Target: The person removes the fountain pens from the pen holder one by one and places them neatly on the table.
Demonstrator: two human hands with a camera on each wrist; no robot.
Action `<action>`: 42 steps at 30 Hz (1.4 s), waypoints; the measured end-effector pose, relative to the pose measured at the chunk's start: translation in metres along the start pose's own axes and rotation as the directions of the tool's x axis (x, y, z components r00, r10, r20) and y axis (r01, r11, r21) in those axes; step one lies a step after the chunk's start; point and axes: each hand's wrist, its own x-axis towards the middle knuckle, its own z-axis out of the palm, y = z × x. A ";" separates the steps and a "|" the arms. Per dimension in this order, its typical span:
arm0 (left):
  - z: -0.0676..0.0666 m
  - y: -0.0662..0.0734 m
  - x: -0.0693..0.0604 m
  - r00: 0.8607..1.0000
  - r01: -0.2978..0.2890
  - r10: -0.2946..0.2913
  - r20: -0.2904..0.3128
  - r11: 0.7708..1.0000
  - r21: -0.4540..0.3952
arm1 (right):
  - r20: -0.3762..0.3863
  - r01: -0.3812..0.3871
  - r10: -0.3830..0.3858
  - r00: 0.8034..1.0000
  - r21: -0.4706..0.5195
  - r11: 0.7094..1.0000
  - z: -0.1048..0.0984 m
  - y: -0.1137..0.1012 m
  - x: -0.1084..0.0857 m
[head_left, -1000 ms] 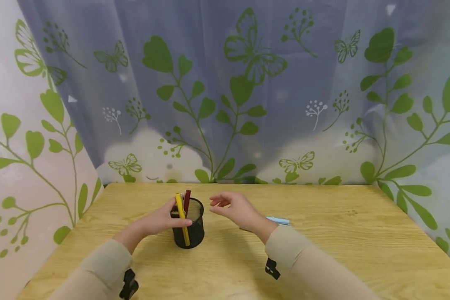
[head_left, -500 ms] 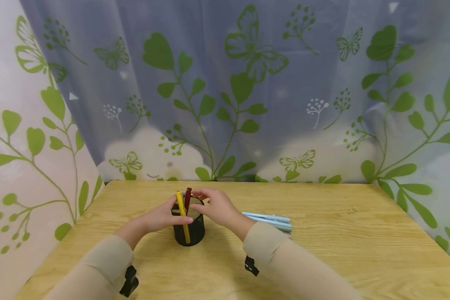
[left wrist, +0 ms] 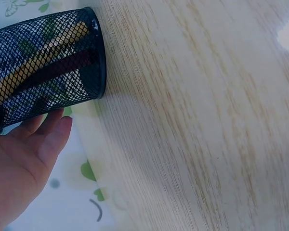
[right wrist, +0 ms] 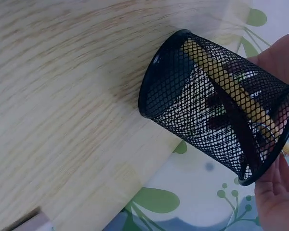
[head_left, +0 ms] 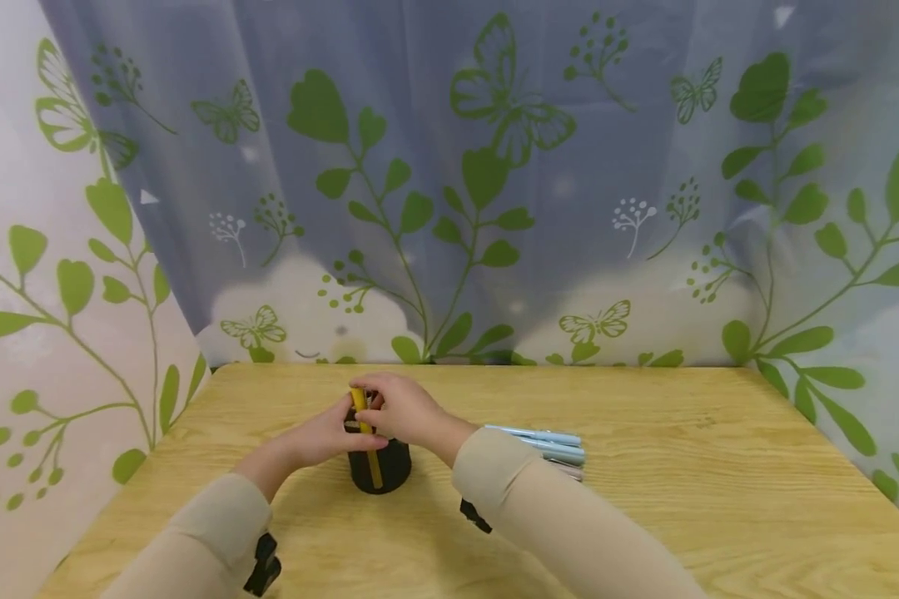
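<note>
A black mesh pen cup [head_left: 389,474] stands upright on the table. My left hand [head_left: 307,439] holds it from the left, thumb across the front and fingers behind near the rim. Inside leans a yellow pen [head_left: 359,399], whose top my right hand [head_left: 403,408] pinches between thumb and fingers. A dark red pen [left wrist: 58,67] shows through the mesh in the left wrist view; its top is hidden by my right hand in the head view. Both hands [right wrist: 279,202] flank the cup's mouth in the right wrist view, where a thin pale piece near the rim is unclear.
Several light blue pens [head_left: 539,437] lie side by side right of the cup, with pinkish-grey ones [head_left: 567,471] in front, partly behind my right sleeve [head_left: 539,499]. The wooden table [head_left: 682,482] ends at a patterned curtain [head_left: 539,208].
My right hand has moved left from beside the cup, over its mouth, and now pinches the yellow pen. My left hand keeps its hold on the cup. More blue pens have come into sight.
</note>
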 end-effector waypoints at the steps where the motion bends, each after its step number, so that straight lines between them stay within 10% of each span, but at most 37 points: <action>1: 0.000 0.001 -0.001 1.000 0.018 -0.018 -0.006 1.000 0.006 | -0.014 -0.002 0.002 1.000 -0.015 1.000 0.000 0.000 -0.001; 18: -0.001 0.004 -0.002 0.999 0.037 -0.037 -0.006 0.999 -0.009 | 0.043 0.065 -0.060 0.997 -0.149 0.987 -0.033 0.012 -0.023; 42: 0.000 0.003 0.000 0.988 0.130 -0.119 -0.095 0.984 0.119 | -0.133 0.040 -0.071 0.989 -0.221 0.974 -0.061 0.024 -0.065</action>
